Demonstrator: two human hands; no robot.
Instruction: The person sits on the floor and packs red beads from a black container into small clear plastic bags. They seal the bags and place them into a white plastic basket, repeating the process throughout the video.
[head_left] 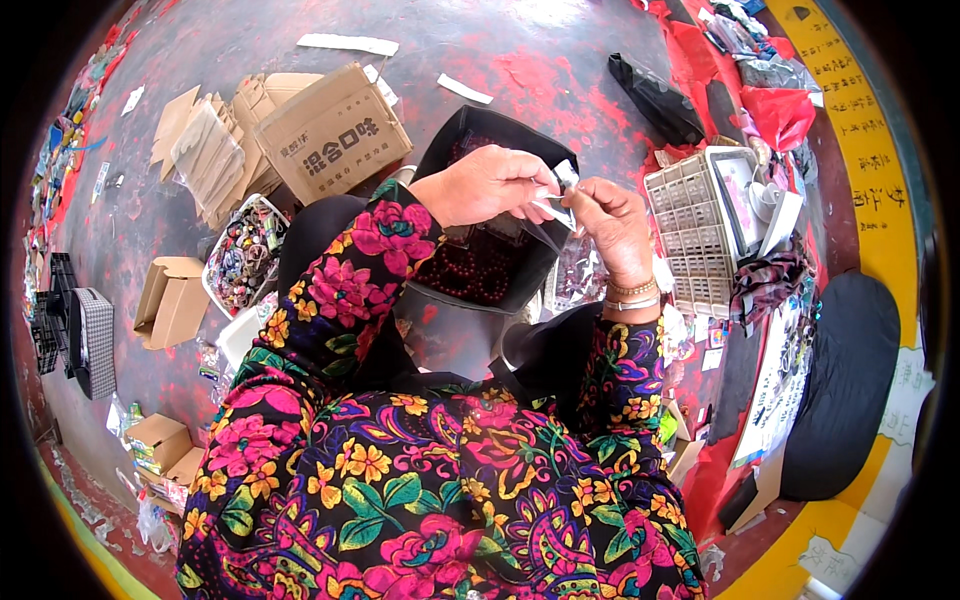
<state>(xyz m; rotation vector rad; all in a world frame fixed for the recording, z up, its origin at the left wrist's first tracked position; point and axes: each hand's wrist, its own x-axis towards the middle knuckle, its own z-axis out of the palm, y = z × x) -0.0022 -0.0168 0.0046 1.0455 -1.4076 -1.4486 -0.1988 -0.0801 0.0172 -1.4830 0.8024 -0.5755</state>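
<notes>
Head view: both hands meet over an open black bin point(432, 160), working a small white piece point(566, 174) between them. Right hand point(618, 232) pinches the piece between thumb and fingers, bracelets point(634, 297) on that wrist. Left hand point(478, 186) comes in from the other side, fingers bent and held close together, tips right at the piece; cannot tell if they grip it too. White piece is above the bin's right part, near its rim. Dark red beads point(470, 272) lie inside the bin, which sits on a grey, red-stained floor point(560, 75). Left of it: printed cardboard box point(335, 135), white basket point(208, 283) of mixed small items, small open carton point(170, 302). Right: pale plastic crate point(685, 235) on its side, black bag point(655, 98) farther off. Floral sleeves on both arms.
</notes>
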